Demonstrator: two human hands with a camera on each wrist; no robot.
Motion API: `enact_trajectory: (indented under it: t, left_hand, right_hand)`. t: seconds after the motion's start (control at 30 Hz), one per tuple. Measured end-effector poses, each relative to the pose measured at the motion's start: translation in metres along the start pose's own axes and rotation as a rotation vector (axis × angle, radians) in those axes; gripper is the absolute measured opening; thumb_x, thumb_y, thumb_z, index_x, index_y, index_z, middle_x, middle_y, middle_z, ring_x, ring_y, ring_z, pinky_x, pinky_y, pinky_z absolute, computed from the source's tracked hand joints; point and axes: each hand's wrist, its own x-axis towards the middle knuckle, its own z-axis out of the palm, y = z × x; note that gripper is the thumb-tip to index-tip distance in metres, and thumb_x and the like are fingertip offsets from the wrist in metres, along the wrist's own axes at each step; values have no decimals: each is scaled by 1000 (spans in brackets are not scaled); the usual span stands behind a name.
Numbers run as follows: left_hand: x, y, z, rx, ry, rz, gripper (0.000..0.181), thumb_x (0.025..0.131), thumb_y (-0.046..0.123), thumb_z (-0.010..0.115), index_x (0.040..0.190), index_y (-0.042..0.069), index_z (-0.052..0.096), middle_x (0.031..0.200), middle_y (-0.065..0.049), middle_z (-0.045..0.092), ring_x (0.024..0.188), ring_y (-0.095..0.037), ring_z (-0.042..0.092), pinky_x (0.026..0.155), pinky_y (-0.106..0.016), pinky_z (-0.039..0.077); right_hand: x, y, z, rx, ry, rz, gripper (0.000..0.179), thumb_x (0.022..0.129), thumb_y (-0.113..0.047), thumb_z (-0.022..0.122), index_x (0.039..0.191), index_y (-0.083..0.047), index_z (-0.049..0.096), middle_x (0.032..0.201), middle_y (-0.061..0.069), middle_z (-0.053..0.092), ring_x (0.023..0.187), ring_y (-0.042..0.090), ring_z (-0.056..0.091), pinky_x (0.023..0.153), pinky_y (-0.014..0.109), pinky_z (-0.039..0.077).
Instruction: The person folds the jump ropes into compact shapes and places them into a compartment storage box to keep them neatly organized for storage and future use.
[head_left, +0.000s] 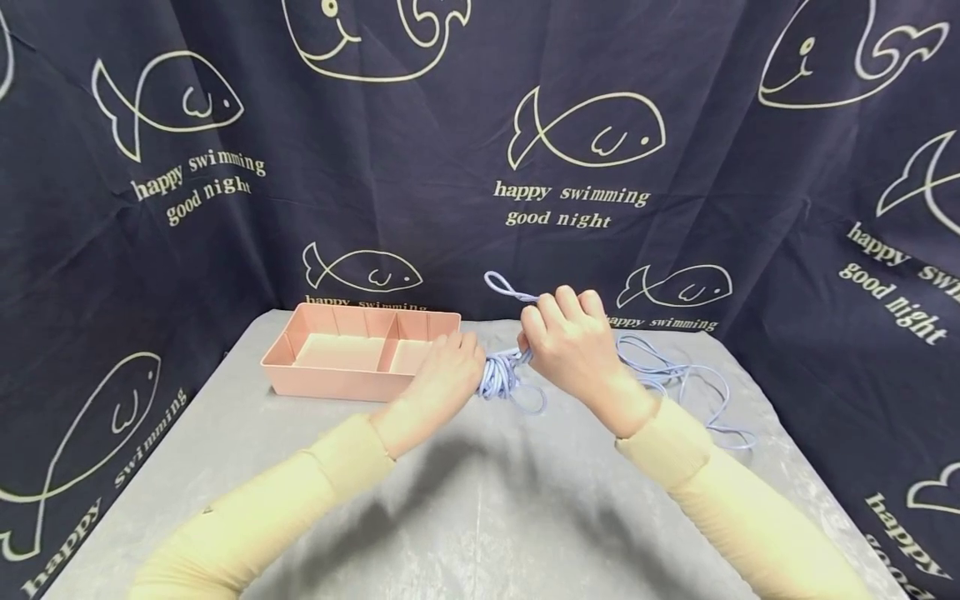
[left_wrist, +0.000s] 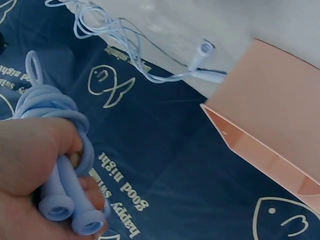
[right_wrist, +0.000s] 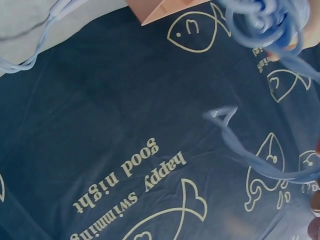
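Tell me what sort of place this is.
Probably a curtained-off work or recording booth: a dark fish-print curtain hangs round a grey table, with a pink divided box set on it.

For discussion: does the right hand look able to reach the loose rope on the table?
Probably yes: nothing visible blocks the right hand from the loose rope beside it, though that hand grips a looped strand it may need to release.

Bright head view; soft shadows on tabletop (head_left: 480, 525); blurry right-wrist-view cord (right_wrist: 272, 172)
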Motion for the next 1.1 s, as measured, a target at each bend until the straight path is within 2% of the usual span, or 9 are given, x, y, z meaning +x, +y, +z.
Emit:
enact_trajectory:
  t: [0.13, 0.27, 0.53, 0.67, 0.83, 0.97, 1.1]
  left_hand:
    - [2, -6, 4, 1, -15, -45, 7, 86, 8, 53, 82, 6, 58, 78, -7, 49, 73, -21, 48, 58, -31, 34]
    - [3, -15, 10, -36, -41, -77, 6, 87, 9, 51, 86, 5, 56, 84, -10, 50, 80, -24, 48, 62, -32, 35]
    - [2, -36, 23, -72, -65, -223, 16, 85, 9, 55, 100, 11, 56, 90, -12, 51, 87, -29, 46, 71, -36, 35]
    - [5, -41, 23, -71, -25, -258, 7, 88, 10, 49, 94, 10, 53, 88, -12, 50, 86, -29, 46, 70, -38, 34]
    - [10, -43, 21, -53, 25, -270, 13, 91, 11, 39, 88, 7, 51, 85, -11, 48, 82, -28, 46, 66, -37, 34]
    - [14, -47, 19, -25, 79, -320, 11, 90, 11, 41, 87, 6, 50, 83, -11, 49, 80, -29, 47, 64, -37, 34]
    - [19, -51, 16, -55, 149, -373, 12, 89, 11, 41, 86, 4, 51, 82, -14, 51, 81, -31, 49, 62, -39, 35]
  right_hand:
    - [2, -4, -5, 20, 7, -8, 14, 72, -4, 45, 62, -6, 37, 58, 7, 34, 55, 29, 34, 55, 41, 27]
    - [3, -8, -12, 50, -21, -12, 15, 74, -3, 45, 62, -6, 37, 57, 7, 33, 53, 28, 32, 54, 40, 27]
    - [-1, -21, -20, 122, -58, -36, 20, 80, -3, 46, 62, -6, 37, 56, 7, 34, 51, 27, 31, 53, 39, 26]
    - [-9, -27, -21, 117, -85, -46, 19, 79, -3, 44, 61, -7, 37, 55, 6, 35, 52, 26, 33, 54, 38, 28]
    - [-20, -36, -22, 100, -122, -46, 16, 74, -3, 43, 61, -7, 37, 56, 6, 36, 53, 26, 35, 54, 38, 27]
    - [-30, -43, -22, 89, -185, -54, 10, 72, -7, 48, 64, -8, 41, 59, 7, 40, 57, 26, 40, 57, 38, 29]
    - [-40, -49, -22, 75, -279, -57, 12, 73, -15, 54, 70, -7, 45, 61, 6, 44, 60, 26, 43, 60, 38, 32]
